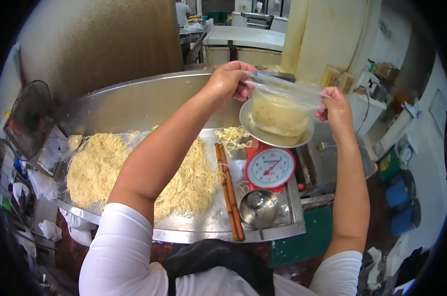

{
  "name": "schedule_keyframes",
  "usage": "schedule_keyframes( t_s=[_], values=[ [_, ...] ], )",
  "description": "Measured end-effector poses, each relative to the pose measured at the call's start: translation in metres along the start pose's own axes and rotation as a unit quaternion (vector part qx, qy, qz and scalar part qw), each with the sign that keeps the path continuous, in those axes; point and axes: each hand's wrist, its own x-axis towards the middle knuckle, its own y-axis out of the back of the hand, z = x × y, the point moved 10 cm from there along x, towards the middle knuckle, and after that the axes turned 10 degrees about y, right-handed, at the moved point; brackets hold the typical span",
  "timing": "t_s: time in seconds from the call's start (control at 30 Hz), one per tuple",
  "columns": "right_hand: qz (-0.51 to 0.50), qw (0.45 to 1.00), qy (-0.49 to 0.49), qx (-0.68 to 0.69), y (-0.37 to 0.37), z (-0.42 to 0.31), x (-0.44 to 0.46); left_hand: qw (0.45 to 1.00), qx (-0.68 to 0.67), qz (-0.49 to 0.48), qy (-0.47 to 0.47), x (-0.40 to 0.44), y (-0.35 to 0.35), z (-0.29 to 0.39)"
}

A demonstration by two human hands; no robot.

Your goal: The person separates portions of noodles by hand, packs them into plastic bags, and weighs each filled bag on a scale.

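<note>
A clear plastic bag of noodles (277,116) rests over the round metal pan of a red weighing scale (270,167). At the bag's upper left corner my left hand (232,81) is closed, pinching the plastic. My right hand (336,106) grips the opposite upper corner, so the bag's top is stretched between both hands. The scale pan (253,132) shows around the bag's lower part. A large heap of pale noodles (189,182) spreads over the steel table, left of the scale. Some loose noodles (231,138) lie beside the pan.
Two wooden sticks (229,192) lie between the noodle heap and the scale. A metal bowl (259,208) with a ladle or spoon in it stands at the front corner of the steel table (203,237). A fan (28,121) is at left; a person (182,13) stands far behind.
</note>
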Motion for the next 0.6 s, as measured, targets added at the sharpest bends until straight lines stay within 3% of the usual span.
schedule_keyframes(
  t_s=[0.27,0.6],
  values=[
    [-0.025,0.999,-0.033,-0.013,-0.002,0.0,-0.002,1.0,0.011,-0.024,0.012,-0.007,0.008,-0.009],
    [-0.055,0.995,0.022,-0.086,0.001,-0.021,-0.003,0.998,0.056,0.003,0.034,-0.016,0.016,-0.018]
  ],
)
